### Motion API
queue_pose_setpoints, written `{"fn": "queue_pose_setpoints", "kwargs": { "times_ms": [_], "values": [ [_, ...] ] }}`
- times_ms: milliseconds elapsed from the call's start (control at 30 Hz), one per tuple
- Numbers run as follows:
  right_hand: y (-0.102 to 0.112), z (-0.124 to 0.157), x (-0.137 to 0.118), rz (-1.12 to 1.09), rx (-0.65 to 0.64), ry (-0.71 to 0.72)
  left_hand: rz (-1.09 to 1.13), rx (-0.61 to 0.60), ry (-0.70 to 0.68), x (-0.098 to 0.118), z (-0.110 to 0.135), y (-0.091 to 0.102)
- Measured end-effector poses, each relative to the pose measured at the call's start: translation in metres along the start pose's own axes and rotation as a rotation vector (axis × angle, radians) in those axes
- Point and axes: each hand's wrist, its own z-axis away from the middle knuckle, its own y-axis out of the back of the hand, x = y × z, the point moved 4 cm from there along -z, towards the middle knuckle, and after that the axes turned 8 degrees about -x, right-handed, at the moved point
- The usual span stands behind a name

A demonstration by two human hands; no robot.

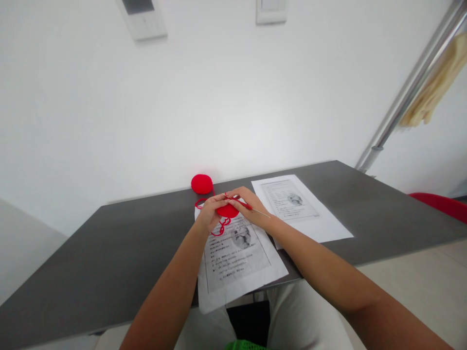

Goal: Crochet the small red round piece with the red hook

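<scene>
Both hands meet over a printed sheet (237,262) near the table's front edge. My left hand (210,212) is closed on a small red crochet piece (228,210), which shows between the two hands. In my right hand (251,201) is a crochet hook (260,212) with a red grip; its thin pale end points toward my right wrist. The working end of the hook is hidden among the fingers. Loose red yarn (221,228) dangles below the piece onto the paper. Behind the hands a red yarn ball (202,184) rests by the wall, its strand running to them.
A second printed sheet (306,209) lies to the right on the dark grey table (146,243). The first sheet hangs over the front edge. White wall stands right behind the table. A metal pole (401,92) and a red curved object (438,205) are at the right.
</scene>
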Motion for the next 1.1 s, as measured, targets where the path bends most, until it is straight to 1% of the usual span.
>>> {"fn": "queue_pose_setpoints", "kwargs": {
  "times_ms": [67,167,267,467,600,700,933,1100],
  "values": [
    [0.001,-0.001,0.001,-0.072,0.033,-0.039,-0.020,-0.012,0.036,0.001,0.001,0.002],
    [0.004,-0.003,0.002,-0.149,0.076,-0.055,-0.060,-0.016,0.064,0.003,0.002,0.004],
    [0.007,-0.005,0.004,-0.231,0.088,-0.097,-0.103,-0.021,0.090,0.005,0.004,0.005],
    [0.011,-0.006,0.009,-0.353,0.075,-0.209,-0.164,-0.068,0.169,0.010,0.008,0.007],
    [0.010,-0.006,0.012,-0.411,0.047,-0.254,-0.178,-0.093,0.181,0.013,0.009,0.007],
    [0.009,-0.006,0.014,-0.446,0.025,-0.294,-0.172,-0.083,0.169,0.015,0.010,0.009],
    [0.009,-0.007,0.012,-0.497,-0.026,-0.280,-0.217,-0.050,0.152,0.016,0.010,0.008],
    [0.006,-0.007,0.009,-0.470,-0.048,-0.251,-0.306,0.017,0.101,0.016,0.009,0.009]
  ]
}}
